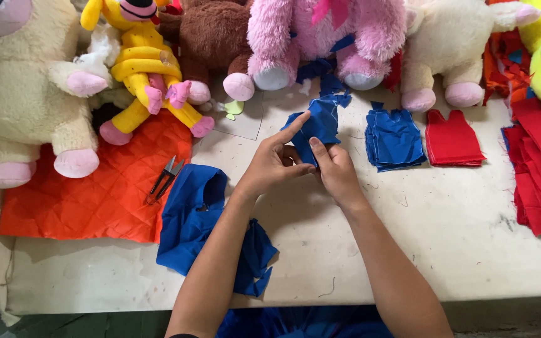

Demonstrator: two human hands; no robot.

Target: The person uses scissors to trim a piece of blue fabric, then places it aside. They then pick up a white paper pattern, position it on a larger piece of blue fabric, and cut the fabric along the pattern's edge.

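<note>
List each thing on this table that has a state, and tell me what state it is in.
Left hand: pinching the small blue cloth piece.
Right hand: gripping the same piece from below.
Snips: lying on the orange quilted fabric, untouched.
Blue cut pieces: stacked.
Red cut pieces: stacked.
Large blue cloth: crumpled, under the left forearm.

The top edge cuts off the plush toys' (327, 37) heads; the hands (305, 166) hide the blue piece's (317, 122) lower part.

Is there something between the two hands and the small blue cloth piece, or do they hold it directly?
Nothing visible stands between. The left hand and right hand both grip the small blue cloth piece directly, above the table.
</note>
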